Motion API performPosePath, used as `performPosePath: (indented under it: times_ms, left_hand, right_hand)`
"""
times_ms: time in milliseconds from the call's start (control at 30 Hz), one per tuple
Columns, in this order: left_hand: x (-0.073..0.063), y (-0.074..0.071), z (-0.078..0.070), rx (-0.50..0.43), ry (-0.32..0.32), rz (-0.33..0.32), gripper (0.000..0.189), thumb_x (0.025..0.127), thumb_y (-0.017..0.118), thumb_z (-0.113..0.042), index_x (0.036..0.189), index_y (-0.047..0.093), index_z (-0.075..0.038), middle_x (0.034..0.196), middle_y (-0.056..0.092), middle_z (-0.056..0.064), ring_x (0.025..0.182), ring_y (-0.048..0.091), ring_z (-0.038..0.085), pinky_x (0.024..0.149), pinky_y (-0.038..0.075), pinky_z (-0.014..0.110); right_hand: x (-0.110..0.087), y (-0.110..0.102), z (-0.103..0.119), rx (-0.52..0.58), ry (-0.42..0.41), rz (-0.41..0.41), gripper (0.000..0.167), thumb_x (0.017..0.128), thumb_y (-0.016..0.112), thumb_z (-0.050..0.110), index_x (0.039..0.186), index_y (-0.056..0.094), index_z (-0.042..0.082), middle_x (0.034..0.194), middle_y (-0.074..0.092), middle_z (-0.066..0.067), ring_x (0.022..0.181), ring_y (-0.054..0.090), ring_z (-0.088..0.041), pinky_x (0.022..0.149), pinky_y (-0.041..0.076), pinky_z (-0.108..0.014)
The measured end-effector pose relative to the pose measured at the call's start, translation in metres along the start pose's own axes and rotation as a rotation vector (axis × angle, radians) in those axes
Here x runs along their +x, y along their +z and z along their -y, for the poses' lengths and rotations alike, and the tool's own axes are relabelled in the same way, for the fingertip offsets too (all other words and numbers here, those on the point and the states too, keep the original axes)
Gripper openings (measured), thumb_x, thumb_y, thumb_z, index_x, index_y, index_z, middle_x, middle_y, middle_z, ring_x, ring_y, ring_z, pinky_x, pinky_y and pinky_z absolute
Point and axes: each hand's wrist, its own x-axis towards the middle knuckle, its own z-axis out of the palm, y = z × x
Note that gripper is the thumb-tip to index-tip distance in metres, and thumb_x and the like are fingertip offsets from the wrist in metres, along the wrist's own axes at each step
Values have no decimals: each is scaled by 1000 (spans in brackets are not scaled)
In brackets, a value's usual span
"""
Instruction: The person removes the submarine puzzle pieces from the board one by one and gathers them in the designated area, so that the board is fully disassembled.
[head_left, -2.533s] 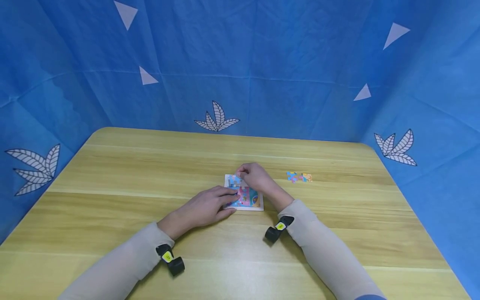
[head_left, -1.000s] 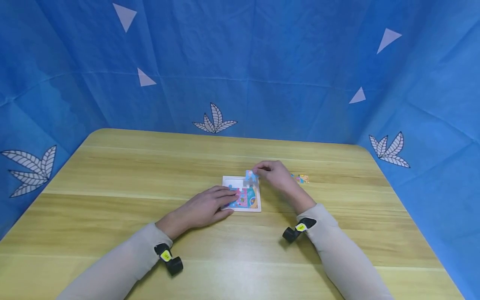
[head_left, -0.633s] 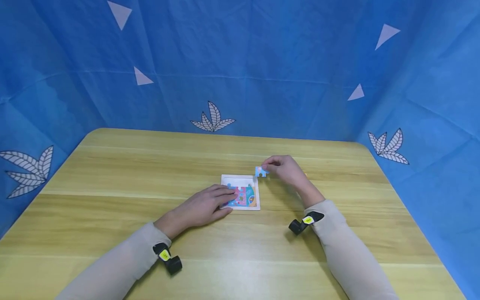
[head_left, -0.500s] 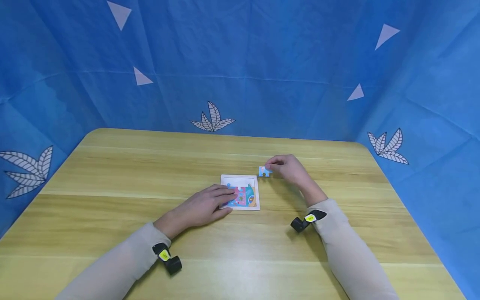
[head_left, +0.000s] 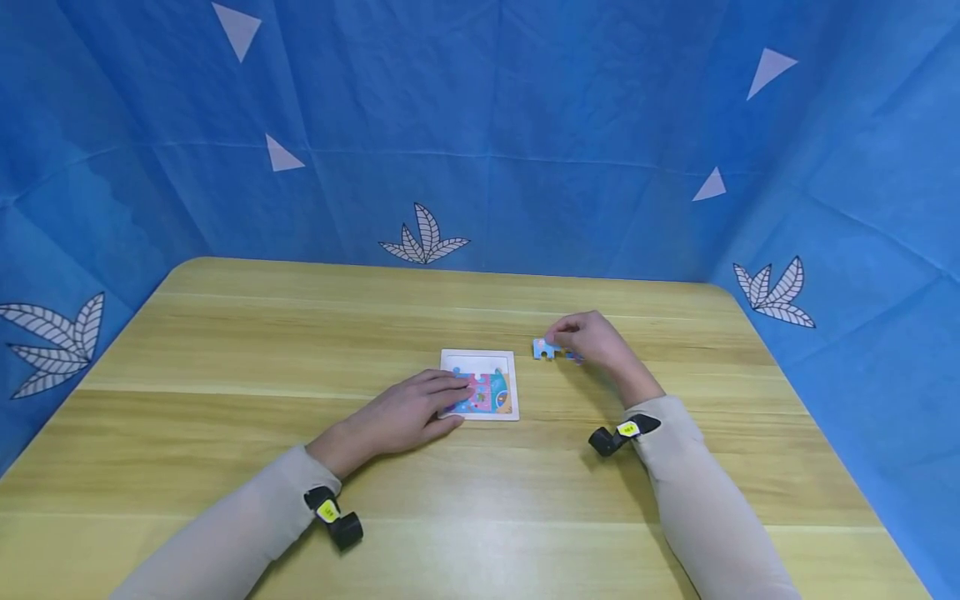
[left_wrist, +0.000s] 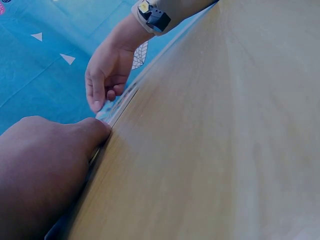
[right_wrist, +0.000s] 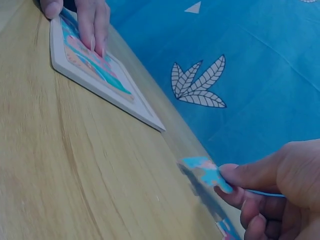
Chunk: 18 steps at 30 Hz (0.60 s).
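Note:
My right hand [head_left: 596,340] pinches a light-blue jigsaw piece [head_left: 543,348] between thumb and fingertips, to the right of a white puzzle frame [head_left: 516,387]. The right wrist view shows that piece [right_wrist: 199,164] slightly raised, its shadow on the tabletop. My left hand [head_left: 408,408] rests its extended fingers across the frame's left side, over the pink and teal jigsaw pieces [head_left: 501,392] set inside. Along the frame's far side runs a bare white strip [head_left: 480,364]. Partly hidden under my right hand lies another loose piece [right_wrist: 225,230].
Both hands work over a wood-grain table [head_left: 480,517] with rounded far corners. Behind it hangs a blue cloth [head_left: 480,125] with white triangles and leaf prints. Each sleeve carries a black wrist camera, such as the left one [head_left: 343,529].
My right hand has lifted a piece from the frame's far row and carried it right, down toward the loose pieces. The far strip is now bare. My left hand has kept its place.

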Motion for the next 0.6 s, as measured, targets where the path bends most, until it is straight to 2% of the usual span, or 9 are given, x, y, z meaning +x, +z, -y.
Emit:
performPosePath:
  times_ms: [333, 600]
  left_hand:
    - [-1, 1, 0, 3, 1, -4, 50, 101, 53, -40, 143, 52, -14, 147, 48, 1, 137, 40, 25, 114, 31, 39]
    - [-1, 0, -1, 3, -4, 3, 50, 101, 52, -40, 143, 52, -14, 147, 48, 1, 137, 40, 25, 114, 31, 39]
  right_hand:
    - [3, 2, -3, -126, -32, -32, 16, 97, 63, 19, 98, 73, 7, 77, 65, -4, 53, 50, -14, 51, 42, -28]
    - [4, 2, -3, -136, -32, -28, 16, 98, 62, 19, 99, 73, 7, 77, 65, -4, 52, 50, -14, 51, 43, -28]
